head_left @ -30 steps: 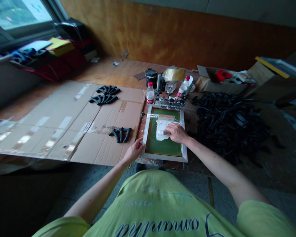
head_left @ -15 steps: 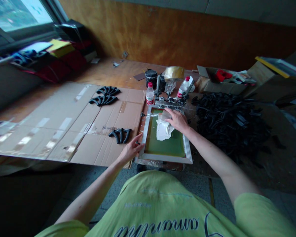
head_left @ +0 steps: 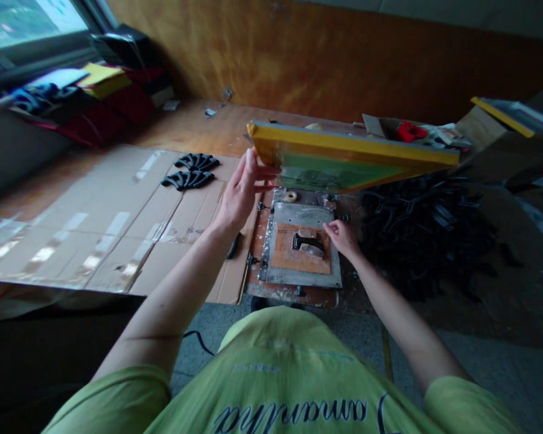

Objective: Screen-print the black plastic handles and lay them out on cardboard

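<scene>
Screen frame (head_left: 353,154): raised, tilted above the bench (head_left: 194,123).
Left hand (head_left: 239,196): partly closed, gripping the frame's left edge.
Right hand (head_left: 342,238): fingertips bunched by the metal plate's (head_left: 303,212) right edge; cannot tell whether they pinch anything.
Black part (head_left: 315,243): on wooden board (head_left: 284,256), near bench's front edge.

Raised frame (head_left: 353,150) blocks much of the area behind it; just the top of some pale thing (head_left: 314,126) peeks over. Left forearm (head_left: 190,265) partly covers a black piece (head_left: 234,247). Right hand (head_left: 342,237): too small to tell whether fingertips pinch anything. Black pile (head_left: 416,241) too dark to separate. Window (head_left: 31,21) cut off by picture's edge.
</scene>
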A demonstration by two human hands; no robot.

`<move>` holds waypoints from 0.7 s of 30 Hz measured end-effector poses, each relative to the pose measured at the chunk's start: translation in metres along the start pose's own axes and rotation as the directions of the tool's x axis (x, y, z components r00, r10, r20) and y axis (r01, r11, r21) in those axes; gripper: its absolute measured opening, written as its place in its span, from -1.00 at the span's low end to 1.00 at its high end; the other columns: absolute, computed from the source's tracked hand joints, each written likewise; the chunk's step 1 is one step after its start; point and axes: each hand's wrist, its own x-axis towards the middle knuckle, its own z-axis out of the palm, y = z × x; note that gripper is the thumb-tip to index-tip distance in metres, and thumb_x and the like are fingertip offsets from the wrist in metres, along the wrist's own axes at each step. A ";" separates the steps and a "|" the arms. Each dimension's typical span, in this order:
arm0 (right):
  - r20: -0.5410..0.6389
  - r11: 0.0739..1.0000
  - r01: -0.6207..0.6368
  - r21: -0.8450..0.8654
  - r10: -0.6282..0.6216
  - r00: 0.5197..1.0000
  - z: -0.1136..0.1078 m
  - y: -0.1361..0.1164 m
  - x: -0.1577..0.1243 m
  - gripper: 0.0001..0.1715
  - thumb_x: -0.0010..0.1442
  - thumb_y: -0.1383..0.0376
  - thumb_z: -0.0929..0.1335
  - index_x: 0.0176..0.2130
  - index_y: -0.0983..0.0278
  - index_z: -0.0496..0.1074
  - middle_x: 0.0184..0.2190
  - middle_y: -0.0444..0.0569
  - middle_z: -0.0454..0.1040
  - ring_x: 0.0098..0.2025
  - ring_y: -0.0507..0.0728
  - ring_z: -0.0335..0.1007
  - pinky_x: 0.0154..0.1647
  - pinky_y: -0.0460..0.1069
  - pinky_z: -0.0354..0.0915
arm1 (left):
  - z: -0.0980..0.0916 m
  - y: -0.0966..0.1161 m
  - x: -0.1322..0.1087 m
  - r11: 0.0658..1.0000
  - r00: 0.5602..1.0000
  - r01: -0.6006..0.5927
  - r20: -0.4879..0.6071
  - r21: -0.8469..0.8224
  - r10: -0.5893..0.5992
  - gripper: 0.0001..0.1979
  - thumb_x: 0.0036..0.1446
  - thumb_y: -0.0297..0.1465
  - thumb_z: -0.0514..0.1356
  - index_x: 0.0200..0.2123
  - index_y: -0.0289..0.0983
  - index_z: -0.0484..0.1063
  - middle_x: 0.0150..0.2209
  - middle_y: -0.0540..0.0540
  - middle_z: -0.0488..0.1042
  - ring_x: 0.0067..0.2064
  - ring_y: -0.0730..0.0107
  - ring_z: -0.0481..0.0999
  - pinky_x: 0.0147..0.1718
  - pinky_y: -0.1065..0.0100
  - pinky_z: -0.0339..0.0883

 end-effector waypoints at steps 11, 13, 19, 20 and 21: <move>0.190 0.886 0.152 -0.438 -0.074 0.979 0.033 -0.032 -0.037 -0.72 0.34 0.15 0.29 -0.22 0.32 0.41 -0.22 0.17 0.50 -0.10 0.25 0.36 -0.12 0.06 0.20 | 0.010 -0.076 -0.090 0.810 0.732 0.550 0.350 0.202 -0.584 -0.41 0.06 0.13 0.18 -0.24 -0.31 0.54 -0.32 -0.22 0.61 -0.34 0.30 0.57 -0.38 0.34 0.40; 0.167 0.894 0.127 -0.430 -0.060 0.984 0.035 -0.051 -0.047 -0.73 0.36 0.18 0.26 -0.18 0.35 0.40 -0.26 0.17 0.51 -0.14 0.26 0.38 -0.14 0.07 0.20 | 0.021 -0.095 -0.120 0.660 0.544 0.706 0.399 0.257 -0.738 -0.36 -0.03 0.16 0.23 -0.20 -0.31 0.53 -0.20 -0.28 0.62 -0.30 0.20 0.59 -0.41 0.30 0.41; 0.142 0.875 0.461 -0.148 -0.443 0.885 0.047 -0.109 -0.095 -0.79 0.37 0.27 0.23 -0.24 0.24 0.42 -0.23 0.07 0.51 -0.10 0.21 0.37 -0.01 0.07 0.25 | 0.033 -0.110 -0.146 0.568 0.600 0.799 0.210 -0.197 -0.772 -0.42 0.05 0.13 0.19 -0.16 -0.28 0.39 -0.20 -0.21 0.58 -0.23 0.22 0.60 -0.36 0.30 0.48; 0.145 0.853 0.513 -0.090 -0.499 0.854 0.045 -0.107 -0.095 -0.78 0.37 0.29 0.23 -0.23 0.22 0.44 -0.21 0.05 0.52 -0.08 0.19 0.37 0.00 0.06 0.26 | 0.023 -0.111 -0.140 0.581 0.615 0.785 0.161 -0.213 -0.772 -0.45 0.05 0.10 0.21 -0.18 -0.29 0.37 -0.25 -0.18 0.58 -0.30 0.27 0.60 -0.40 0.33 0.47; 0.131 0.852 0.520 -0.055 -0.511 0.850 0.040 -0.099 -0.091 -0.77 0.37 0.29 0.22 -0.22 0.20 0.46 -0.19 0.03 0.53 -0.07 0.18 0.38 0.00 0.05 0.27 | 0.010 -0.114 -0.132 0.602 0.628 0.773 0.107 -0.201 -0.771 -0.47 0.06 0.07 0.22 -0.19 -0.29 0.35 -0.29 -0.15 0.57 -0.36 0.31 0.59 -0.43 0.35 0.46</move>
